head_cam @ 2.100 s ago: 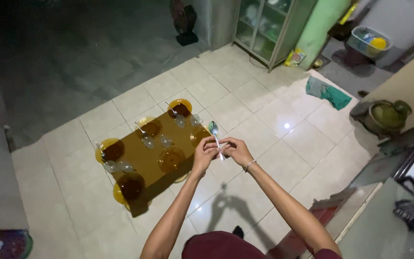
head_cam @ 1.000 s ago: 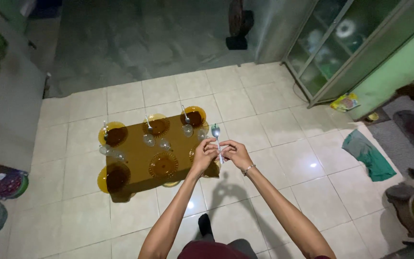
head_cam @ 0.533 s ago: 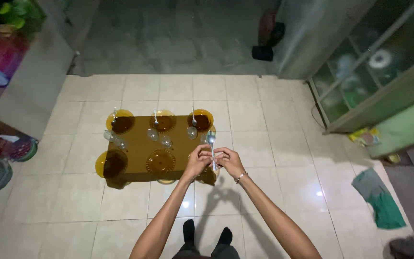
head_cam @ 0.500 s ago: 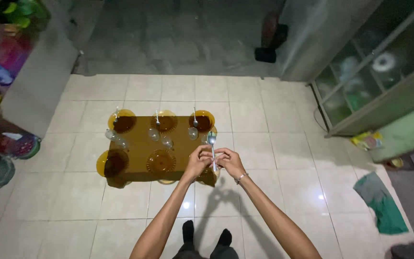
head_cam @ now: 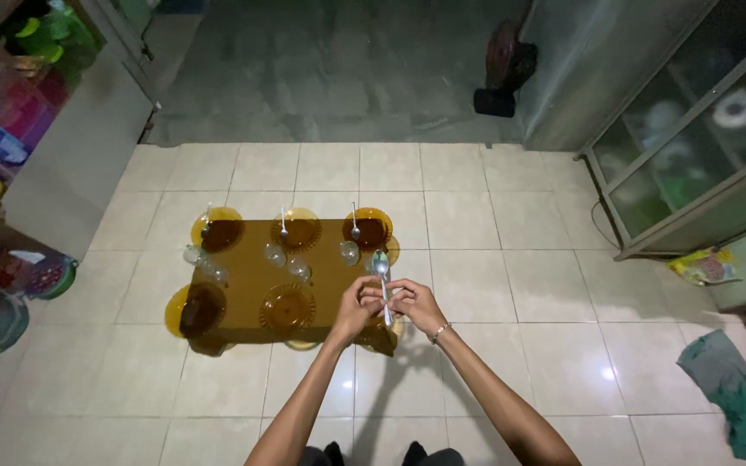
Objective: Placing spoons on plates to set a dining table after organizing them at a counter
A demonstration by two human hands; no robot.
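You are holding a metal spoon [head_cam: 381,274] upright between both hands, its bowl pointing toward twelve o'clock. Your left hand [head_cam: 357,304] is pinching the handle from nine o'clock and your right hand [head_cam: 416,304] is closing on it from three o'clock, so the two hands are meeting together on the spoon; there may be a bit of pale tissue wrapped around the handle, but the light is too dim to be sure. Compared with two seconds ago, your view is now swinging square onto the low brown desk [head_cam: 256,280], which is sitting straight ahead at eleven o'clock below the hands, while the grip on the spoon is staying the same. On the desk, amber plates [head_cam: 287,305] are lying along both long edges; the three at the far edge are each carrying a spoon, with clear glasses [head_cam: 275,255] beside them. The near plates are showing no spoons. A green cloth [head_cam: 737,396] is lying on the tiled floor at four o'clock, well apart.
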